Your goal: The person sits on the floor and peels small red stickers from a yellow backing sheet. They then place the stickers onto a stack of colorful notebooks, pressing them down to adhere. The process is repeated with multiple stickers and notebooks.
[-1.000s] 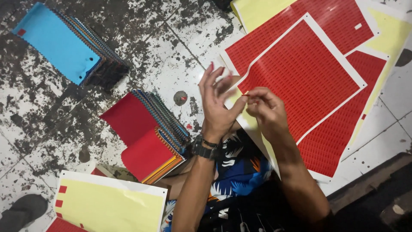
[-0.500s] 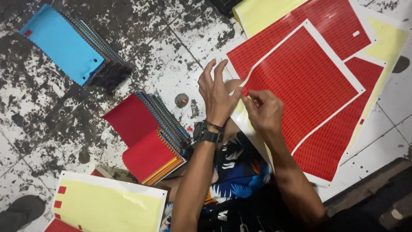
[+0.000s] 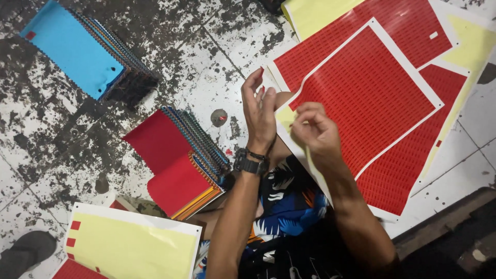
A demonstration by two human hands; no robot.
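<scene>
- The floor (image 3: 206, 67), white tile mottled with black, carries everything here; the person sits on it with both hands raised over a knee.
- The red sticker sheets (image 3: 367, 98), large and white-bordered, lie overlapped just to the right of and under the right hand's fingers, with yellow backing sheets (image 3: 315, 13) beyond the fingertips and along the far right edge.
- A blue-topped swatch stack (image 3: 72, 49) sits well off to the left of the left hand; a red-topped swatch stack (image 3: 173, 165) lies near that hand's wrist, on its left.
- A stripped yellow sheet (image 3: 129, 248) lies below the left forearm, toward the person.
- The left hand (image 3: 260, 111) stands upright, fingers loosely spread, with what looks like a small red sticker (image 3: 262, 90) clinging at a fingertip.
- The right hand (image 3: 315, 129) is curled, fingers pinched close together just beside the left hand; whether they hold anything I cannot tell.
- In my judgement, peeling goes best by lifting one corner slowly, keeping the sheet flat and the sticky face off the other fingers.
- The right fingertips are turned away, the sheets run out at the top and right edges, and the tiny print on the stickers cannot be made out.
</scene>
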